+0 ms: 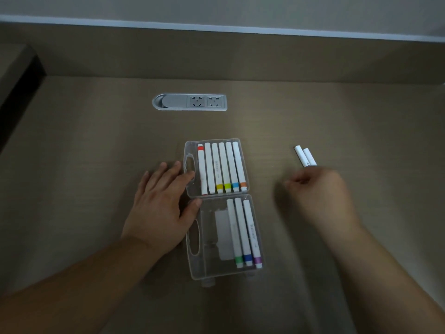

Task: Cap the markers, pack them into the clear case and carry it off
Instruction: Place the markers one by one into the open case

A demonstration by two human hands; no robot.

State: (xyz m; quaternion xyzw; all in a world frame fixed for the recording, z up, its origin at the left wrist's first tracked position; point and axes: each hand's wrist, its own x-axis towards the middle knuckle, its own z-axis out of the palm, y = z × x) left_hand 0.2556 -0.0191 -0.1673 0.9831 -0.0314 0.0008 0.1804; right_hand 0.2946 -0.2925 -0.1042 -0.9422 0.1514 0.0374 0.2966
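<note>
1. My left hand (160, 198) lies flat on the table (84, 165), fingers straight and spread, grasping nothing; its fingertips and thumb touch the left edge of the clear case (192, 266), near the middle of the table.
2. I see the case lying open, its two halves one behind the other, each with a handle cutout on its left side.
3. The far half holds six markers (222, 168) side by side: one with a red band at its far end, one plain white, then yellow, yellow-green, blue and orange bands at their near ends.
4. The near half holds three markers (244, 233) against its right wall, banded green, blue and purple.
5. My right hand (317, 189) is blurred, right of the case; I cannot tell its grasp.
6. Two white markers (305, 156) lie touching each other just beyond that hand, toward the table's right edge.
7. A grey socket panel (189, 101) sits flush in the table behind the case.
</note>
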